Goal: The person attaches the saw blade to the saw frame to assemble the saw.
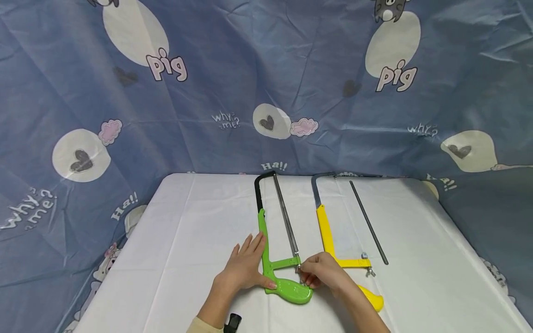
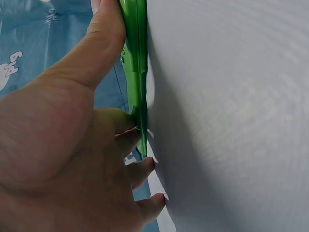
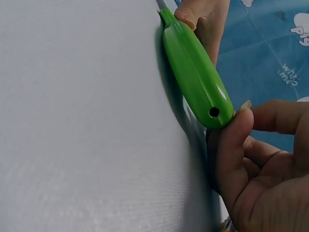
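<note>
A green-handled hacksaw lies flat on the white table, its blade running between the black front frame and the green crossbar. My left hand rests on it with fingers spread straight along the green frame and the thumb on the handle. In the left wrist view that thumb presses the green plastic. At the crossbar's end, the thumb and index finger of my right hand pinch the metal wing nut, mostly covered by the fingertips. From the right wrist, the handle's butt hides the nut.
To the right lies a yellow-handled hacksaw without a blade fitted, its own wing nut at the crossbar end. My right forearm passes over its handle. A loose dark blade lies farther right. A patterned blue cloth hangs behind the table.
</note>
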`<state>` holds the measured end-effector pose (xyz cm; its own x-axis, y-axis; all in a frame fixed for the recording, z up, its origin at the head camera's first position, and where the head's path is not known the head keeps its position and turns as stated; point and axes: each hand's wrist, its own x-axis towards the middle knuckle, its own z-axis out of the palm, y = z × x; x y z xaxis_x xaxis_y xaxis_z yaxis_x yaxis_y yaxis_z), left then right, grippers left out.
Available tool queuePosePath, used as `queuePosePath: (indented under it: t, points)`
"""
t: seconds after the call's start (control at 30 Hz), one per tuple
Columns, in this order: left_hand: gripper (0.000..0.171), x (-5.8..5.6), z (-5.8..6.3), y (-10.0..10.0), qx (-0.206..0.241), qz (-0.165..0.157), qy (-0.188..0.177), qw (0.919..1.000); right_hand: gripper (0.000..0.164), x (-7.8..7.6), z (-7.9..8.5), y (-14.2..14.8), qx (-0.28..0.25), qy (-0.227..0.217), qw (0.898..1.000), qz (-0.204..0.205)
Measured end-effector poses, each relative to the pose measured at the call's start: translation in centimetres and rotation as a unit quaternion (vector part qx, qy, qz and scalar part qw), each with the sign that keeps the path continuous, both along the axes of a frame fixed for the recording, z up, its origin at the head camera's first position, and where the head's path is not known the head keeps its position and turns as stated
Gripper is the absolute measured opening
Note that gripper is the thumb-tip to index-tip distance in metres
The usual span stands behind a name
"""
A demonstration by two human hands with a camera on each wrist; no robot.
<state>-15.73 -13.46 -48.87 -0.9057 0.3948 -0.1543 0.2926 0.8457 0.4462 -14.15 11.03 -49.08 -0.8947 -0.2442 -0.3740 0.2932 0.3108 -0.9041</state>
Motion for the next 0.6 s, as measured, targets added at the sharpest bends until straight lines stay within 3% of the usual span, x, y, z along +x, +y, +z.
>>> queuePosePath:
  t: [0.17,0.43,0.53,0.6]
  points:
    - [0.132,-0.02,-0.03,0.02,0.0,0.001,0.0,1.0,0.026,-0.02,-0.17,0.0,-0.005,-0.003,1.0,0.002]
    - [0.131,0.0,-0.02,-0.04,0.004,0.002,0.003,1.0,0.024,0.29,-0.12,-0.48,0.064,0.041,0.997,-0.004]
    - [0.131,0.04,0.02,-0.02,0.005,0.002,0.004,1.0,0.019,0.55,0.11,-0.69,0.128,0.076,0.989,-0.001]
    - [0.131,0.07,0.07,0.01,0.006,0.003,0.005,1.0,0.014,0.73,0.44,-0.88,0.182,0.117,0.976,0.002]
